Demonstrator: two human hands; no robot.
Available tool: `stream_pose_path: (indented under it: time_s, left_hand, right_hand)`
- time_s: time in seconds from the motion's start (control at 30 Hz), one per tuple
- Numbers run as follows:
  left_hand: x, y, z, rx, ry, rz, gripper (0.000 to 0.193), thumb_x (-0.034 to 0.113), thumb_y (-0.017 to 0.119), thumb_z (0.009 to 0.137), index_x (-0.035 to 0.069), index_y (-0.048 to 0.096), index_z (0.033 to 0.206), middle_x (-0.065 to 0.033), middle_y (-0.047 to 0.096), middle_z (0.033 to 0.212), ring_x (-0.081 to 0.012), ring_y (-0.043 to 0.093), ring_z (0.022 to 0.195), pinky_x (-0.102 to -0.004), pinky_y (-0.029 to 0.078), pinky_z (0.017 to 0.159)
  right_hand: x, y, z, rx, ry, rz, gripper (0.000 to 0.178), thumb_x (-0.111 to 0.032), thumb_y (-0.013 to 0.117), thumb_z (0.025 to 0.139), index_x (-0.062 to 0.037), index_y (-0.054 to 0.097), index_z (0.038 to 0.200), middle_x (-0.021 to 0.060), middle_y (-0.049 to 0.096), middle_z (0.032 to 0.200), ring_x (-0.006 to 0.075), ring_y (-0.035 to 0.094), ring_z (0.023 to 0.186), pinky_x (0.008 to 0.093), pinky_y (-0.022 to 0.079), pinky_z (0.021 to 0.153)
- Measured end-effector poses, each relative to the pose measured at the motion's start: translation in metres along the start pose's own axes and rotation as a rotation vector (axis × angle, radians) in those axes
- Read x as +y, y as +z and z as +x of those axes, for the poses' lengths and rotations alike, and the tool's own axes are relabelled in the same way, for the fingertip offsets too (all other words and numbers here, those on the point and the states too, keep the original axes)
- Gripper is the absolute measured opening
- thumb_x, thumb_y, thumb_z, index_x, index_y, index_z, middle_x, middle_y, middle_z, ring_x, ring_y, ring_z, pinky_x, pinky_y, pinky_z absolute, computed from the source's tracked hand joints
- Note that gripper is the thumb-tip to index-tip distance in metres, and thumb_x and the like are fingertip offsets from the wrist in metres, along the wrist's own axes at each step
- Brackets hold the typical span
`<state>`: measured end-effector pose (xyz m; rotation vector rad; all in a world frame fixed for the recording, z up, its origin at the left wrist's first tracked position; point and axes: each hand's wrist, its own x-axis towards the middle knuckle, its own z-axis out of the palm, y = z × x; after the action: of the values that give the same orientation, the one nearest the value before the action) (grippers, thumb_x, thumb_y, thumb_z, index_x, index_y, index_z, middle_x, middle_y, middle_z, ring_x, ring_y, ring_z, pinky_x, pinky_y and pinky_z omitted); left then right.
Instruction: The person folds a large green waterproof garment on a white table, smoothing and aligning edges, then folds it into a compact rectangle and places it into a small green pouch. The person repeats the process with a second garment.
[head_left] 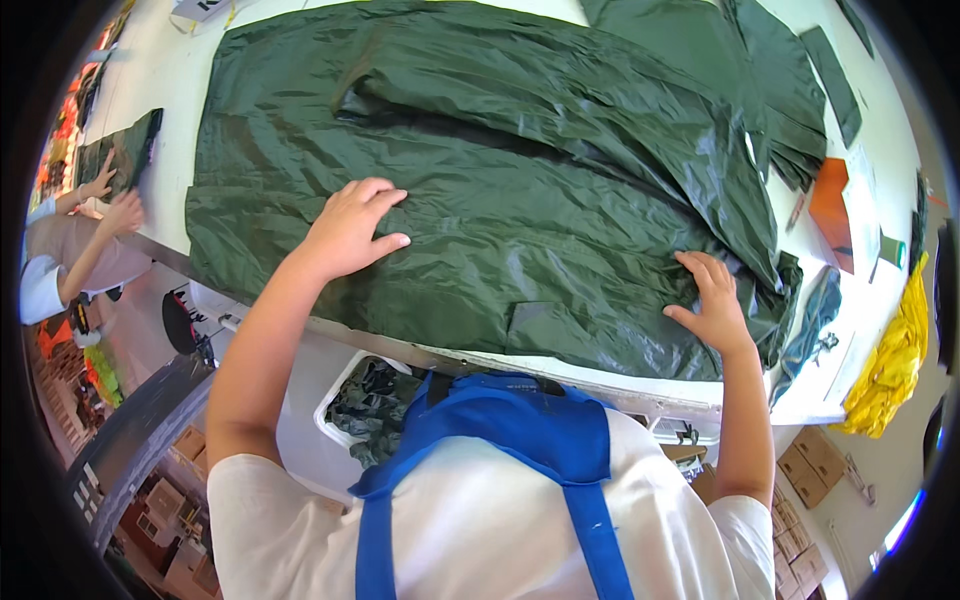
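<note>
While large sheet of shiny dark-green fabric lies spread across white flat-topped table, bare left hand rests palm-down on it, left of table's middle, fingers apart, gripping nothing. Bare right hand likewise, toward table's right end, thumb clear of fingers. Thick raised fold lies nearer table's far edge. Step in hand: probably smoothing near part. Next move seems to call for flat, even pressure.

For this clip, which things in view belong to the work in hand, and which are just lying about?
In use:
dark green sheet, spread and rumpled
left hand and right hand, both on it
white table beneath

Apparently lying about:
yellow cloth, far right
blue-grey cloth, right
cardboard boxes, lower right
</note>
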<state>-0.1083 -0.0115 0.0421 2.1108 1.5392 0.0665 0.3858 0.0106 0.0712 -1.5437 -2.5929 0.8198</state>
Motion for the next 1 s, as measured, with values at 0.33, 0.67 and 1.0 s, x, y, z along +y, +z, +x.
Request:
stream_pose_path:
  time_s: [0.33, 0.67, 1.0]
  left_hand:
    - [0.008, -0.03, 0.029, 0.045, -0.049, 0.03, 0.023, 0.025, 0.066, 0.082, 0.007, 0.057, 0.092, -0.0111, 0.059, 0.09, -0.0337, 0.058, 0.087, -0.0438, 0.045, 0.072]
    - [-0.017, 0.027, 0.055, 0.414, 0.033, 0.172, 0.021, 0.026, 0.065, 0.082, 0.012, 0.06, 0.097, -0.0059, 0.058, 0.097, -0.0286, 0.053, 0.097, -0.0416, 0.04, 0.085]
    - [-0.028, -0.046, 0.119, 0.811, 0.044, 0.116, 0.04, 0.032, 0.055, 0.09, 0.013, 0.052, 0.125, -0.015, 0.05, 0.13, -0.0354, 0.045, 0.121, -0.0476, 0.034, 0.101]
  right_hand:
    - [0.038, 0.019, -0.001, 0.169, 0.297, 0.2, 0.042, -0.02, 0.064, 0.087, -0.0003, 0.045, 0.118, 0.0256, 0.059, 0.083, 0.0442, 0.058, 0.085, 0.041, 0.047, 0.079]
    - [0.041, 0.061, -0.002, 0.349, 0.327, -0.244, 0.037, -0.016, 0.059, 0.088, -0.0024, 0.048, 0.121, 0.0206, 0.051, 0.112, 0.0389, 0.05, 0.104, 0.0456, 0.04, 0.089]
    - [0.018, -0.026, 0.13, 0.616, 0.107, -0.311, 0.045, -0.02, 0.062, 0.085, -0.0117, 0.052, 0.129, 0.0115, 0.051, 0.127, 0.0311, 0.045, 0.12, 0.0429, 0.033, 0.101]
